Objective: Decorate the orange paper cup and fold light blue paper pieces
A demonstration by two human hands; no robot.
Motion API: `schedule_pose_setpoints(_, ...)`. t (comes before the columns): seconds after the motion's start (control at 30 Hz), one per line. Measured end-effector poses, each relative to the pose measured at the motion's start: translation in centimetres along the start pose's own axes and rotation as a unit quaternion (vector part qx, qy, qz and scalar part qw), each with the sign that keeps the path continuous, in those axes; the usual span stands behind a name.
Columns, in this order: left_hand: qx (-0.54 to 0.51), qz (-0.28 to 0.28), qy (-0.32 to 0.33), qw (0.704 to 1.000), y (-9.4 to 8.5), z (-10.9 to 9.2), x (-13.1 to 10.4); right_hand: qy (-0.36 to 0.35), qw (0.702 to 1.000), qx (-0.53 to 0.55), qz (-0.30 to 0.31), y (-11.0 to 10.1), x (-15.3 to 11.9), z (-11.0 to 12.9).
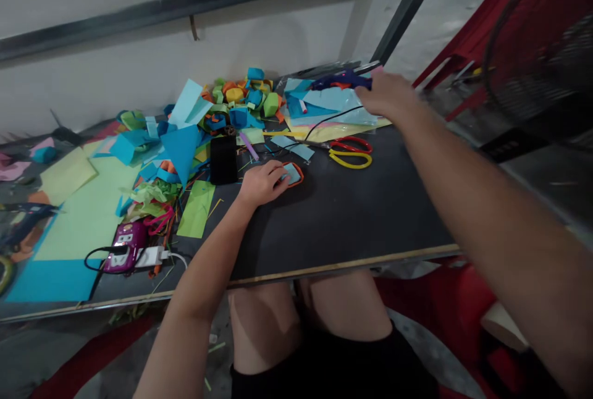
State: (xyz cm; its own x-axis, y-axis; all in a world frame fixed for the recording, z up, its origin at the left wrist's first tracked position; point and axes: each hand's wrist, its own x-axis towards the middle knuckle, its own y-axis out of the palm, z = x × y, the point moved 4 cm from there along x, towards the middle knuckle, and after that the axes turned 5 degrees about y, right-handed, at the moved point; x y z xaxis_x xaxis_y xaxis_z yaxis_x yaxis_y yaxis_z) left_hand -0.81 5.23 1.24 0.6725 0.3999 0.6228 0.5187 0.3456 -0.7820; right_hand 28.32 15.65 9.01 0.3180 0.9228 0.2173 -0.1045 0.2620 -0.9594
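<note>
My left hand [263, 184] rests on the dark tabletop with its fingers curled at the edge of a small paper piece [293, 174], light blue inside an orange rim. At the back right, my right hand [389, 96] is closed about the handle end of a dark blue glue gun [341, 80]; its fingers are partly hidden. A thin black cord runs left from beside this hand. Between the hands lie scissors [351, 152] with one red and one yellow handle loop. A black phone-like slab [223, 160] and a purple stick [249, 146] are just past my left hand.
Folded paper pieces [234, 99] in blue, green and orange are heaped at the back. A purple power strip [126, 247] with plugs sits front left, near another glue gun [26, 223]. Blue sheets in clear plastic [331, 102] lie back right. A fan [546, 59] stands beyond the table's right end.
</note>
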Motion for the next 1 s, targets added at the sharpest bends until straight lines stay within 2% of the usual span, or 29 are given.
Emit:
schedule_pose_setpoints(0.13, -0.012, 0.0, 0.003, 1.0, -0.1, -0.2, -0.1, 0.041, 0.996, 0.054, 0.056, 1.6, 0.5, 1.8)
schedule_pose_setpoints(0.23, -0.021, -0.004, -0.014, 1.0, -0.3, -0.1, -0.3, 0.043, 0.998, 0.038, 0.029, 2.1, 0.2, 2.0)
schedule_pose_setpoints(0.3, -0.027, -0.017, -0.021, 0.999, -0.5, -0.1, -0.4, -0.019, 0.999, 0.002, 0.034, 2.3, -0.4, 2.2)
schedule_pose_setpoints(0.33, -0.029, -0.024, -0.023, 0.999, -0.5, -0.1, -0.4, -0.061, 0.996, -0.02, 0.057, 2.5, -0.9, 2.2)
schedule_pose_setpoints(0.37, -0.033, -0.03, -0.026, 0.999, -0.5, -0.1, -0.3, -0.104, 0.986, -0.057, 0.114, 3.1, -1.6, 2.2)
schedule_pose_setpoints(0.4, -0.039, -0.034, -0.03, 0.998, -0.4, -0.1, -0.3, -0.118, 0.977, -0.079, 0.161, 3.7, -2.4, 2.0)
schedule_pose_setpoints(0.5, -0.097, -0.051, -0.069, 0.992, -0.2, 0.0, -0.1, -0.122, 0.956, -0.131, 0.233, 5.3, -4.5, 1.1)
schedule_pose_setpoints(0.57, -0.176, -0.085, -0.128, 0.972, -0.2, 0.5, 0.1, -0.156, 0.945, -0.167, 0.232, 6.1, -5.6, 0.7)
schedule_pose_setpoints(0.63, -0.283, -0.126, -0.213, 0.927, -0.2, 1.1, 0.3, -0.172, 0.947, -0.168, 0.216, 6.4, -6.2, 0.2)
schedule_pose_setpoints(0.67, -0.342, -0.147, -0.26, 0.891, -0.2, 1.5, 0.3, -0.168, 0.952, -0.154, 0.205, 6.4, -6.4, 0.0)
schedule_pose_setpoints(0.73, -0.461, -0.182, -0.35, 0.795, -0.3, 2.0, 0.5, -0.144, 0.966, -0.118, 0.177, 6.2, -6.7, -0.6)
schedule_pose_setpoints(0.8, -0.567, -0.212, -0.405, 0.685, -0.8, 2.1, 0.7, -0.11, 0.984, -0.066, 0.122, 5.6, -7.1, -0.8)
schedule_pose_setpoints(0.83, -0.612, -0.213, -0.407, 0.644, -1.2, 1.9, 1.0, -0.089, 0.992, -0.026, 0.09, 5.2, -7.5, -0.8)
schedule_pose_setpoints(0.9, -0.663, -0.245, -0.396, 0.586, -2.5, 1.5, 1.5, -0.062, 0.995, 0.079, 0.028, 4.3, -8.5, -0.4)
schedule_pose_setpoints(0.97, -0.69, -0.272, -0.382, 0.552, -3.8, 0.9, 1.9, -0.062, 0.981, 0.184, -0.017, 3.2, -9.9, 0.7)
schedule_pose_setpoints(1.0, -0.697, -0.277, -0.38, 0.542, -4.2, 0.6, 2.1, -0.084, 0.972, 0.218, -0.031, 2.6, -10.7, 1.5)
